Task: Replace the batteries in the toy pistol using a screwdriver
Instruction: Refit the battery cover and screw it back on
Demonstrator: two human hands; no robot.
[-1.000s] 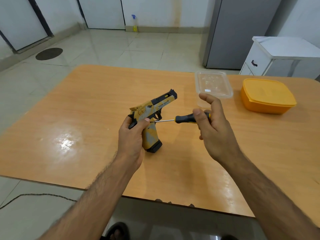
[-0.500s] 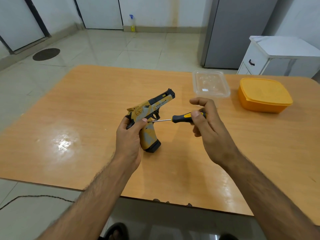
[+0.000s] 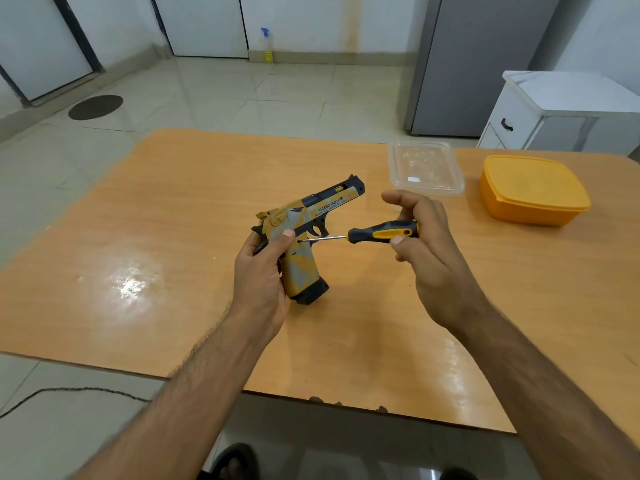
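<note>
Gripping the toy pistol (image 3: 304, 233) at its grip above the table (image 3: 173, 209), the left hand (image 3: 263, 271) steadies light, rigid plastic. The right hand (image 3: 422, 244) pinches the screwdriver (image 3: 381, 232) handle, tip at the frame; that slim shaft likely slips unless kept square.

Bright, sharp wide-angle view; glare on the table (image 3: 131, 282), edges bowed.

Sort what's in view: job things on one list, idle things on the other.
Job: toy pistol, held by left hand; screwdriver, pinched by right hand.
Idle: clear tub, orange box, spray bottle.
</note>
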